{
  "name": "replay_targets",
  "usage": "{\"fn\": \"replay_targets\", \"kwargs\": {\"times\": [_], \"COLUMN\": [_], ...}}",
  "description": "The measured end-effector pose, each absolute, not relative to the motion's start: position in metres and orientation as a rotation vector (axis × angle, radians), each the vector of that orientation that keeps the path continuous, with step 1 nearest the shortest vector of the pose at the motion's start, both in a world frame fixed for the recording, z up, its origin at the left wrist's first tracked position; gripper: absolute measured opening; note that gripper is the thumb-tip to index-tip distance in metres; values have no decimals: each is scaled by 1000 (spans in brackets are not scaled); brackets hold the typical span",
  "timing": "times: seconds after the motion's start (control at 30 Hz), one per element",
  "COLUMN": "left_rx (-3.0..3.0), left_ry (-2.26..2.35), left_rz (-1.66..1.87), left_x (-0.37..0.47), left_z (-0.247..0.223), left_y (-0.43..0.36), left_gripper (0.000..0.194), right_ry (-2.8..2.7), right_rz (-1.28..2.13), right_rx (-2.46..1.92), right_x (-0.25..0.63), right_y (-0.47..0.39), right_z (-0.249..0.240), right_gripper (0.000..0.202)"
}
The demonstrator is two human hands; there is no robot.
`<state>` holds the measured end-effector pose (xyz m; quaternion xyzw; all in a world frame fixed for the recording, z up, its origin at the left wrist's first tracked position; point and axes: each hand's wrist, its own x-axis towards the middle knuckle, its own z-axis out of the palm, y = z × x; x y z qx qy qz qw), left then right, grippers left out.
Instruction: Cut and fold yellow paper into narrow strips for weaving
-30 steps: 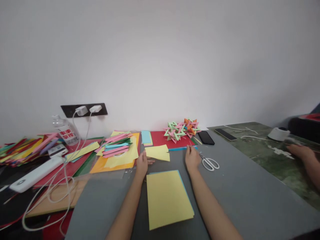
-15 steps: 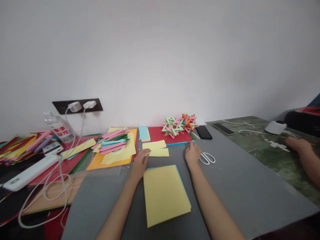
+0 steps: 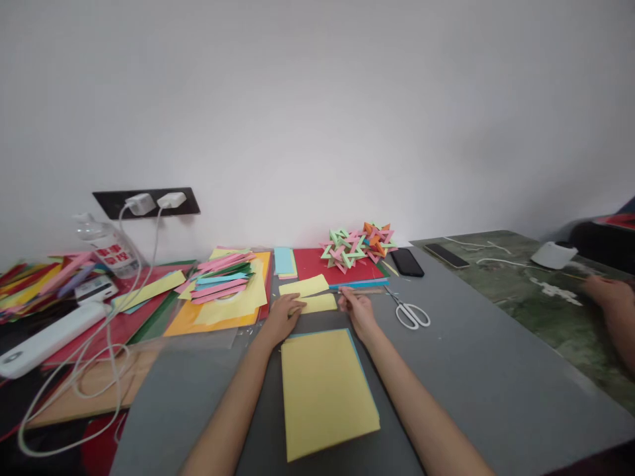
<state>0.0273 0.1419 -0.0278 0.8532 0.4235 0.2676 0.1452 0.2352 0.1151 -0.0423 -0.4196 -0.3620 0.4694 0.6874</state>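
Observation:
My left hand lies with fingers extended on two small yellow paper pieces, one above the other and slightly askew. My right hand is at their right end, its thumb and fingers drawn together. Whatever it may pinch is too small to make out. Nearer me, a stack of larger yellow paper lies between my forearms, with a blue edge showing beneath. White-handled scissors rest to the right of my right hand. A thin brownish strip lies just beyond that hand.
Behind are red sheets with folded paper stars and a black phone. Coloured strips lie on paper at left, near a bottle and white cables. Another person's hand is at far right.
My right hand has moved left from beside the scissors to the yellow pieces' right end, and the scissors now show more fully. My left hand stays on the yellow pieces.

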Motion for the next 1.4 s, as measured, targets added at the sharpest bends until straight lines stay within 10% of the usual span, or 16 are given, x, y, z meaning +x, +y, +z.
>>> {"fn": "replay_targets", "kwargs": {"times": [1.4], "left_rx": [2550], "left_ry": [1222], "left_rz": [689], "left_x": [30], "left_z": [-31], "left_y": [137], "left_gripper": [21], "right_ry": [-1138], "right_rz": [677], "right_rx": [-1346], "right_x": [234], "right_y": [120], "right_z": [-71], "right_gripper": [33]}}
